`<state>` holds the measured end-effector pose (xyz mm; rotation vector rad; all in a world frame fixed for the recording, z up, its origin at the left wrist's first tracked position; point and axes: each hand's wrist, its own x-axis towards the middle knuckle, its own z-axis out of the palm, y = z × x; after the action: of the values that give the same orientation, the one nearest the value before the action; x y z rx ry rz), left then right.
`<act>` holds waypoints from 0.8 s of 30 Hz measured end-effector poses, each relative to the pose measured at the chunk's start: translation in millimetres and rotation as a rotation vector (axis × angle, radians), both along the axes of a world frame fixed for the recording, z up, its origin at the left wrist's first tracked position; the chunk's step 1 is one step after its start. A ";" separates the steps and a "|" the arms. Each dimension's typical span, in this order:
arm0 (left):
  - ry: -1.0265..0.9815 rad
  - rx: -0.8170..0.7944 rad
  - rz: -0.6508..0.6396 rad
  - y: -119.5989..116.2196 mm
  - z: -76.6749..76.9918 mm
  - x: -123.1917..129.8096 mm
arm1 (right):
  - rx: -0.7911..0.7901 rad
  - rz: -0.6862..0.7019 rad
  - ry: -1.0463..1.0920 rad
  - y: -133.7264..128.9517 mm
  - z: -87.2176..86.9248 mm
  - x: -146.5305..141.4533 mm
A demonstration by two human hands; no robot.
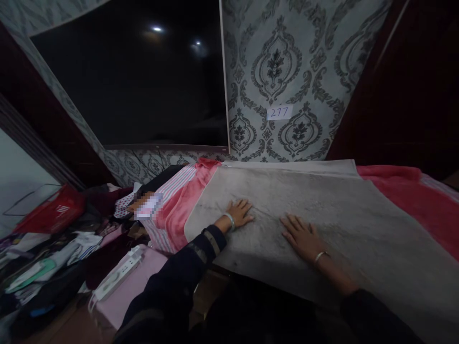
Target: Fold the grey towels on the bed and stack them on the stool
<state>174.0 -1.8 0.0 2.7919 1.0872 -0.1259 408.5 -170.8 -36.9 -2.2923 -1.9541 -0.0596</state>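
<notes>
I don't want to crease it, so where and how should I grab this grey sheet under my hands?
Probably by the near edge, coming from your own side, thumbs above and fingers beneath. The grey sheet lies spread out with no handle to grasp, and that edge borders a dark gap. Your left hand and right hand rest palm-down on it.

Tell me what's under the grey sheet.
Red cloth sticks out at the left and right of the grey sheet; anything beneath its middle is covered, so unseen.
</notes>
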 end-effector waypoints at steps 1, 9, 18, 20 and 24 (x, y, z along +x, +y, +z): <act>0.011 0.002 0.052 11.4 2.3 3.9 | -0.033 0.028 0.000 2.6 -0.7 -5.9; -0.018 0.114 0.535 100.8 19.2 -47.6 | -0.009 0.057 -0.019 -4.2 -16.1 9.6; -0.073 0.137 0.487 104.2 12.6 -6.8 | -0.110 0.067 -0.003 46.3 8.0 8.2; -0.060 0.086 0.333 108.1 9.4 11.1 | -0.071 0.048 -0.026 71.2 12.5 10.6; -0.018 0.051 0.367 131.2 10.2 9.3 | 0.019 0.037 -0.043 91.5 -7.0 60.5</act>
<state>183.3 129.4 10.1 2.5736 1.5923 -0.0325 469.0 -79.3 -43.8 -2.2605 -2.0072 -0.1246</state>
